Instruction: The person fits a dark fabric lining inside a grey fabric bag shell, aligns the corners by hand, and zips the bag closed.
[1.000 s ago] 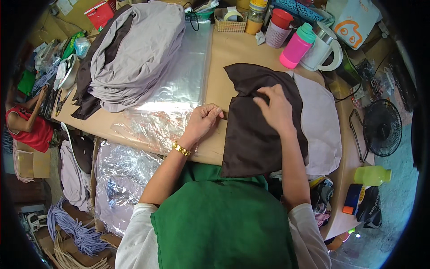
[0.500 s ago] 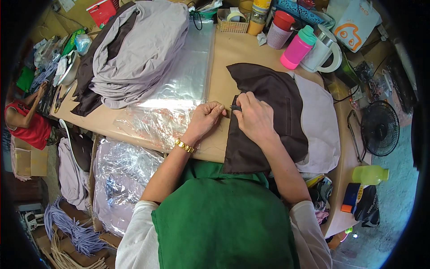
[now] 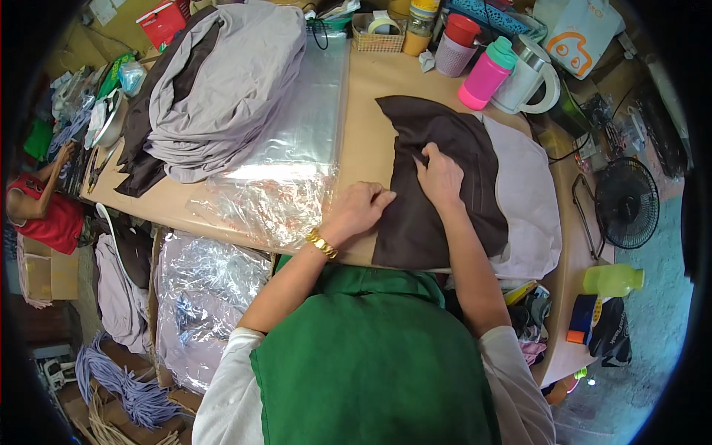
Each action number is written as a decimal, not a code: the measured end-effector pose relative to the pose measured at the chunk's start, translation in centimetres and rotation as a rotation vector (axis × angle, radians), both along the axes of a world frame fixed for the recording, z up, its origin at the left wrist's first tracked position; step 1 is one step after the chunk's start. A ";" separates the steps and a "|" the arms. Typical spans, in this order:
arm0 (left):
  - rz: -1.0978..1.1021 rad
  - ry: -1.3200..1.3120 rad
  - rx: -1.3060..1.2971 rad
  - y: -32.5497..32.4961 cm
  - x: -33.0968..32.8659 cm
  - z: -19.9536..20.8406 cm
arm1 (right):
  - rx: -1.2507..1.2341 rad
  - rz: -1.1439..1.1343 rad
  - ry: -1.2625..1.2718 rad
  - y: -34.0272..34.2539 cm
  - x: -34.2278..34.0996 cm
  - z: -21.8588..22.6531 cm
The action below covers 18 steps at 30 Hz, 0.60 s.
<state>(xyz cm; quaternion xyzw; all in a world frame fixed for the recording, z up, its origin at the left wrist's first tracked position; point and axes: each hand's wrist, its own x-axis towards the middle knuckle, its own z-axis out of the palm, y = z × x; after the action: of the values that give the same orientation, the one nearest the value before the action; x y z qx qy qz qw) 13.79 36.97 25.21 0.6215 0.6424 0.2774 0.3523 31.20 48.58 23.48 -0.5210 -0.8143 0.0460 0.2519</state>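
Observation:
A dark brown piece of fabric (image 3: 423,237) lies flat in front of me, with a stitched line on its right part. A pale grey piece of fabric (image 3: 528,200) shows from under its right side. My left hand (image 3: 361,209), a gold-coloured watch or bracelet at its wrist, pinches at the brown fabric's left edge. On top of the brown fabric rests my right hand (image 3: 443,176), its fingers curled and the index finger bent forward. A small dark tip shows by its thumb; the rest of that thing is hidden.
Left of the fabric lie clear plastic bags (image 3: 304,111) and a heap of grey and brown garments (image 3: 222,89). A pink bottle (image 3: 486,74), a white kettle (image 3: 523,81) and a basket (image 3: 378,37) line the back. A fan (image 3: 627,200) stands right; a person in red (image 3: 48,211) is far left.
My right hand has moved up and right over the brown fabric, and the small black thing in it is now mostly hidden. My left hand has shifted right to the fabric's edge.

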 end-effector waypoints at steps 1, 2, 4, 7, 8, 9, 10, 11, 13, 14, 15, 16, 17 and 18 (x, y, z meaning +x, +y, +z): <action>-0.006 -0.034 0.051 -0.5 -0.6 0.0 | 0.011 0.001 -0.024 0.5 -0.1 0.1; -0.011 -0.067 0.102 -1.3 -1.4 -0.2 | 0.015 -0.021 0.007 0.8 0.0 0.2; 0.042 -0.150 0.152 -3.1 -3.4 0.6 | 0.008 -0.074 0.091 1.7 0.5 -0.1; 0.229 -0.544 0.096 -5.1 -6.8 1.8 | 0.001 -0.114 0.246 1.7 1.1 -0.6; 0.268 -0.618 0.112 -5.2 -7.8 2.4 | 0.002 -0.115 0.305 1.6 1.2 -0.6; 0.315 -0.688 0.132 -5.1 -8.4 2.9 | -0.008 -0.104 0.340 1.5 1.1 -0.4; 0.345 -0.610 0.246 -4.5 -7.8 3.1 | -0.018 -0.095 0.374 1.4 1.1 -0.3; 0.343 -0.615 0.278 -3.5 -6.5 3.2 | -0.028 -0.089 0.409 1.3 1.1 -0.4; 0.339 -0.585 0.396 -1.0 -2.6 3.0 | -0.015 -0.077 0.420 1.2 1.2 -0.4; 0.351 -0.516 0.456 0.1 -0.5 1.8 | -0.008 -0.062 0.426 1.2 1.0 -0.3; 0.364 -0.447 0.514 1.3 1.5 0.6 | -0.007 -0.052 0.440 1.2 0.9 -0.3; 0.327 -0.324 0.474 1.9 2.3 0.2 | -0.006 -0.050 0.453 1.3 1.0 -0.3; 0.289 -0.199 0.441 2.5 3.1 -0.2 | -0.005 -0.047 0.466 1.2 1.0 -0.3; 0.200 -0.057 0.344 3.1 3.2 -0.3 | -0.012 -0.055 0.471 1.3 1.2 -0.4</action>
<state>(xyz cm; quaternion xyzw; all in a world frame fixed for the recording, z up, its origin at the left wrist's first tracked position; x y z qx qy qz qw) 17.02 40.04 24.93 0.5975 0.6339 0.4340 0.2297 32.40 49.92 23.05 -0.5193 -0.7181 0.1642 0.4333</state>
